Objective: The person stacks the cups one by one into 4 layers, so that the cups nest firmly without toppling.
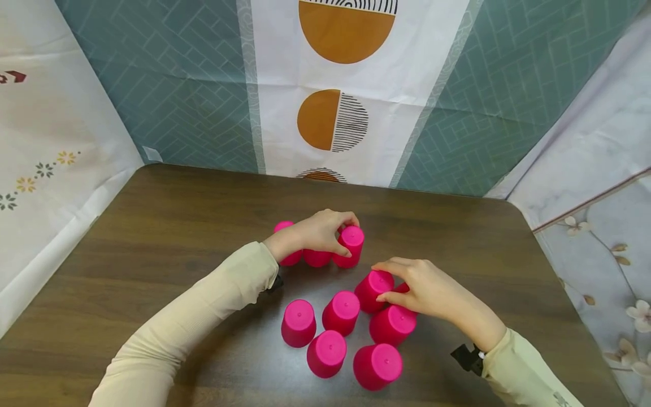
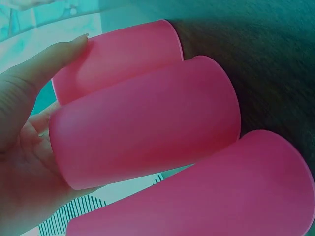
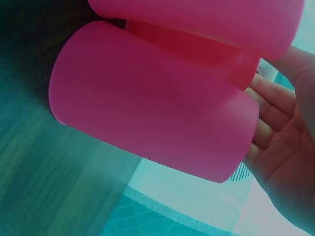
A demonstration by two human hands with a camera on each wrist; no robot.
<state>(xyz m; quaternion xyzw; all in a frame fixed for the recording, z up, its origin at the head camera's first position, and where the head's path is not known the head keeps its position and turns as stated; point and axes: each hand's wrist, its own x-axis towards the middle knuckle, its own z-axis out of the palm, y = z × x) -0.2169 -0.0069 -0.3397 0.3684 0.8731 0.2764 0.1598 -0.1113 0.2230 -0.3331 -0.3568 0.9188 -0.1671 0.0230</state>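
Observation:
A row of three upside-down pink cups stands toward the back of the table. My left hand [image 1: 325,232] grips the right-hand cup [image 1: 352,247] of that row near its top, thumb on the near side. In the left wrist view the thumb lies along the farthest cup [image 2: 128,56], with a middle cup [image 2: 142,128] in front of it. Farther right, my right hand [image 1: 427,285] holds another pink cup [image 1: 373,291] between thumb and fingers. Beneath that hand one cup [image 1: 403,288] is mostly hidden, beside a nearer cup [image 1: 391,326].
Toward the front stand more upside-down pink cups: a left one [image 1: 298,324], a middle one [image 1: 341,314], and two nearer ones [image 1: 326,355], the right one [image 1: 376,367] tilted in this view. A patterned cloth [image 1: 198,85] hangs behind the brown table [image 1: 168,209].

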